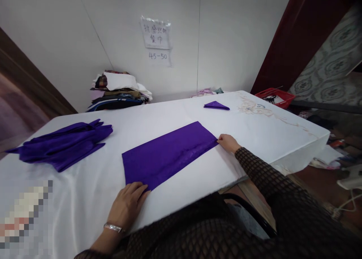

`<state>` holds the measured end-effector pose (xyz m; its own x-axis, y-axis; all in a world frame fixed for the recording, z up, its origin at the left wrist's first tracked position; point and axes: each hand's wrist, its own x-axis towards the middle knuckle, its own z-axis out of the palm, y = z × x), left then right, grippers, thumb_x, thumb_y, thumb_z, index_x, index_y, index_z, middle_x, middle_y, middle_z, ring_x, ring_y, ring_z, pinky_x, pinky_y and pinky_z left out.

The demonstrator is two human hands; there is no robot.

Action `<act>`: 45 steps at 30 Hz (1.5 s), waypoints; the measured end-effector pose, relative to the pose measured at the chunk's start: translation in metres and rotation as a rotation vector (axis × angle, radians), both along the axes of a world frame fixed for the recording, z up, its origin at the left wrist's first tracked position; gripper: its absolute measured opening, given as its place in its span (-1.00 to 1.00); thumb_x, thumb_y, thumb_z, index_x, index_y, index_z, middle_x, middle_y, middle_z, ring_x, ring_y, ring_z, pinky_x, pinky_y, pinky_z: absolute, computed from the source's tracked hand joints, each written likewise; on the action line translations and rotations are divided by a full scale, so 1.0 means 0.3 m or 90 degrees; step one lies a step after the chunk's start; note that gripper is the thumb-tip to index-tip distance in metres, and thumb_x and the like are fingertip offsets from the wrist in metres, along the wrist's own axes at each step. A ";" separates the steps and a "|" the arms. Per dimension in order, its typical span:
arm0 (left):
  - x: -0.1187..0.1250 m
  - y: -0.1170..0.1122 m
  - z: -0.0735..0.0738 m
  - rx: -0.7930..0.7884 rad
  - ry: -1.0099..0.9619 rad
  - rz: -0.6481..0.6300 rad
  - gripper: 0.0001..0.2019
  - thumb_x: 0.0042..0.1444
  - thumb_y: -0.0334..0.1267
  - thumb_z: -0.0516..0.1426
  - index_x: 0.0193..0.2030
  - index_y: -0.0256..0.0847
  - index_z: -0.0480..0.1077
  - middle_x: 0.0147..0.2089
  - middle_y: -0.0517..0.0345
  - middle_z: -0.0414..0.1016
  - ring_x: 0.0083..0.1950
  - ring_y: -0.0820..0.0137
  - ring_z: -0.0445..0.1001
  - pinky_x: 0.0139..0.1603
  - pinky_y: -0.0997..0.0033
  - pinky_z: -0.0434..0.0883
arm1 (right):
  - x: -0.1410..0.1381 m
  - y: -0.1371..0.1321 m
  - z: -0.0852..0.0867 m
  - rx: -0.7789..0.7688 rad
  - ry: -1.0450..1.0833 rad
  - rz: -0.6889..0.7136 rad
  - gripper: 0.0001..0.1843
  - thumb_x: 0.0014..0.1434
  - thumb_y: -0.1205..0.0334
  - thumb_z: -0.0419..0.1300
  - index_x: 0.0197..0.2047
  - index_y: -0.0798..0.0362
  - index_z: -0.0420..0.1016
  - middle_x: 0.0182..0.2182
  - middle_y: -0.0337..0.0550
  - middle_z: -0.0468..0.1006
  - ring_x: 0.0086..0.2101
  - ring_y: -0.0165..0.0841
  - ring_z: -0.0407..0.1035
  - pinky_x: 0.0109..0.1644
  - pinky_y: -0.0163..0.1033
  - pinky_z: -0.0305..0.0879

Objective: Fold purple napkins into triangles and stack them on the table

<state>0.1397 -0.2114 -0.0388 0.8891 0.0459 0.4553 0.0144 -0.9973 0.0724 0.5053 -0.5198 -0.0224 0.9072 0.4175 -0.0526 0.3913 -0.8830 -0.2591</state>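
Observation:
A purple satin napkin (169, 149) lies as a long folded rectangle, slanting across the white-covered table in front of me. My left hand (130, 196), with a silver bracelet at the wrist, is closed on its near left corner. At the opposite end, my right hand (228, 143) pinches the near right corner between thumb and fingertips. Beyond it sits a small purple napkin folded into a triangle (216, 105). To the left a loose heap of purple napkins (63, 144) is spread in rumpled layers.
Stacked clothes (120, 91) stand against the wall behind the table's back edge. A red basket (277, 97) is at the far right. The white tablecloth (271, 146) hangs over the right end. A handwritten sign (157, 34) is taped to the wall.

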 end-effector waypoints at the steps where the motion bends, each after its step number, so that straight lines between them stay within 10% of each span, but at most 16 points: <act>1: -0.003 0.000 -0.001 -0.004 0.000 -0.003 -0.65 0.24 -0.04 -0.03 -0.23 -0.16 0.51 -0.26 0.07 0.52 -0.25 0.32 0.47 -0.21 0.32 0.42 | 0.000 0.002 0.000 -0.002 -0.001 -0.005 -0.85 0.12 0.21 0.15 -0.29 0.07 0.51 -0.31 -0.09 0.56 -0.28 -0.32 0.38 -0.35 -0.32 0.10; 17: -0.060 -0.001 0.004 -0.027 0.039 0.012 -0.69 0.21 -0.08 0.03 -0.15 -0.22 0.50 -0.17 -0.01 0.52 -0.15 0.27 0.46 -0.11 0.24 0.46 | -0.018 -0.011 0.055 0.139 0.094 0.016 -0.86 0.09 0.32 0.07 -0.40 0.13 0.44 -0.56 -0.21 0.48 -0.50 -0.41 0.36 -0.46 -0.38 0.19; 25: -0.068 -0.041 0.024 -0.080 0.057 0.057 -0.71 0.16 -0.10 0.11 -0.10 -0.23 0.47 -0.13 -0.03 0.49 -0.12 0.26 0.43 -0.10 0.21 0.43 | -0.025 -0.025 0.078 0.536 0.341 -0.070 -0.75 -0.08 0.30 0.22 -0.25 0.08 0.43 -0.66 -0.31 0.39 -0.64 -0.49 0.25 -0.57 -0.40 0.18; 34: -0.058 -0.016 0.083 -0.088 0.038 0.121 -0.79 0.25 -0.24 0.00 -0.25 -0.20 0.46 -0.22 0.05 0.47 -0.19 0.36 0.39 -0.13 0.32 0.39 | -0.018 -0.006 0.095 0.597 0.317 -0.021 -0.49 -0.14 0.23 0.29 -0.03 0.01 0.47 -0.62 -0.26 0.41 -0.60 -0.43 0.26 -0.55 -0.34 0.19; 39: -0.009 0.045 0.134 -0.063 0.029 0.221 -0.75 0.28 -0.18 -0.03 -0.22 -0.16 0.45 -0.22 0.11 0.47 -0.20 0.38 0.41 -0.24 0.41 0.37 | -0.008 0.009 0.105 0.655 0.350 -0.031 -0.70 -0.15 0.27 0.28 -0.25 0.04 0.56 -0.61 -0.22 0.41 -0.57 -0.45 0.28 -0.53 -0.36 0.21; 45: -0.013 0.041 0.061 -0.075 0.131 0.189 -0.75 0.30 -0.23 -0.07 -0.12 -0.18 0.41 -0.18 0.11 0.47 -0.27 0.43 0.45 -0.28 0.43 0.39 | 0.000 0.007 0.109 0.643 0.399 -0.072 -0.83 -0.21 0.35 0.26 -0.43 0.06 0.57 -0.55 -0.12 0.46 -0.52 -0.40 0.32 -0.50 -0.31 0.30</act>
<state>0.1357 -0.1990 -0.0204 0.9016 0.3563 0.2453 0.3270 -0.9326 0.1525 0.5052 -0.5177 0.0103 0.8748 0.4442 -0.1933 -0.1179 -0.1917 -0.9743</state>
